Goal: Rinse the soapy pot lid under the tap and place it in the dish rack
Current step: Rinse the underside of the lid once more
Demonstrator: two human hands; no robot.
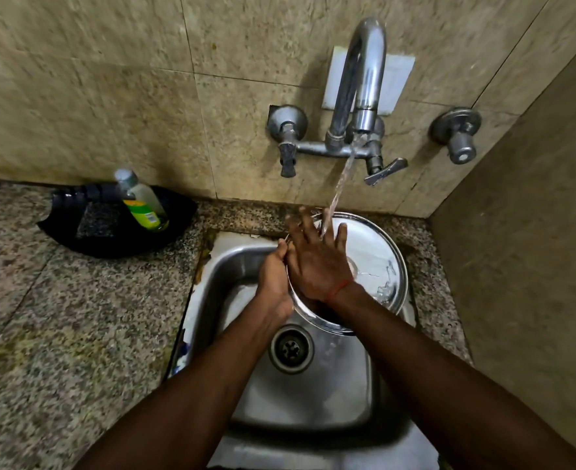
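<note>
A round steel pot lid [378, 256] is held tilted over the far right of the steel sink [232, 266]. My left hand [274, 283] grips the lid's left rim. My right hand [317, 256] lies flat on the lid's face with its fingers spread, a red thread around the wrist. Water runs from the tap [363, 79] in a slanted stream [339, 188] and lands on the lid by my right fingers. The lid's centre is partly hidden under my right hand. No dish rack is in view.
A black tray [76, 232] on the granite counter [59, 317] at the left holds a dish-soap bottle [144, 205] and a scrub pad [100, 218]. The sink drain [290, 349] lies below the lid. Tiled walls close in behind and at the right.
</note>
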